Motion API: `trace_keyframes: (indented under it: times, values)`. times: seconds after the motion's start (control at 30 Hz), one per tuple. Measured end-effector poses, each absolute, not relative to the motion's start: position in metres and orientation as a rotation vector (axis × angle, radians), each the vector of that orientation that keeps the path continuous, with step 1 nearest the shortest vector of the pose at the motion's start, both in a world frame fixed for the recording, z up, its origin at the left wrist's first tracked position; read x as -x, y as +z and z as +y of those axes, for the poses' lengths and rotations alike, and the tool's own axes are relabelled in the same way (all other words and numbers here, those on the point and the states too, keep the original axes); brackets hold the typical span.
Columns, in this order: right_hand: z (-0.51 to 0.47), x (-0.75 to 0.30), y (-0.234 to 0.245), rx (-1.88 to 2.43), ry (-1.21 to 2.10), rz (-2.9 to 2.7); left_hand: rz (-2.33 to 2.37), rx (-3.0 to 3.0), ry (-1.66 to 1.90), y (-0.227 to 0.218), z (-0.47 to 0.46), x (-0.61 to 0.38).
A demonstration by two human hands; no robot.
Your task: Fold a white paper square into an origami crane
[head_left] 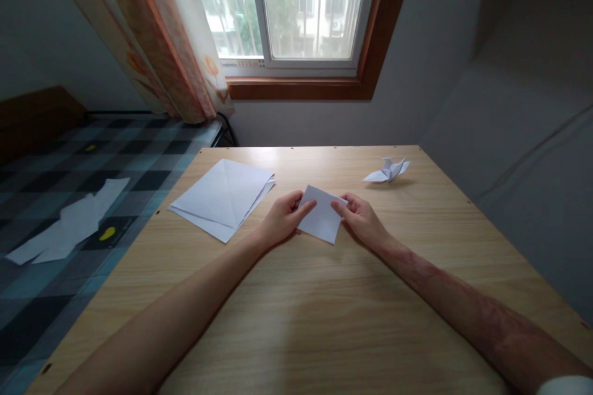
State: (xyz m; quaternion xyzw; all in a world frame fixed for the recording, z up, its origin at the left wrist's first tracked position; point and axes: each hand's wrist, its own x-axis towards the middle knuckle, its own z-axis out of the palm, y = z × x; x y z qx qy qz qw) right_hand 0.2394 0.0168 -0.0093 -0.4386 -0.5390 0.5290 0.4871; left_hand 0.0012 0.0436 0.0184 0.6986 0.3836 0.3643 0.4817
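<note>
A small folded white paper square lies on the wooden table in front of me. My left hand pinches its left corner with fingers curled. On the other side, my right hand grips the right edge, thumb pressed on top. Both hands rest on the tabletop.
A stack of white paper sheets lies to the left of my hands. A finished white paper bird sits at the far right of the table. A bed with a checked cover and loose paper scraps stands left. Beyond the table are a window and a curtain.
</note>
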Motion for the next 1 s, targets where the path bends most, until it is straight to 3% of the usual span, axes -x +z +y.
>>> trace_keyframes:
  times: [0.83,1.0]
  values:
    - [0.0128,-0.2384,-0.0084,1.131,1.107,-1.377,0.968,-1.773,0.959,0.0222,0.0382,-0.0019]
    - [0.0155,-0.2394,-0.0103,1.144,1.026,-1.254,0.933,-1.696,0.819,0.0212,0.037,-0.0016]
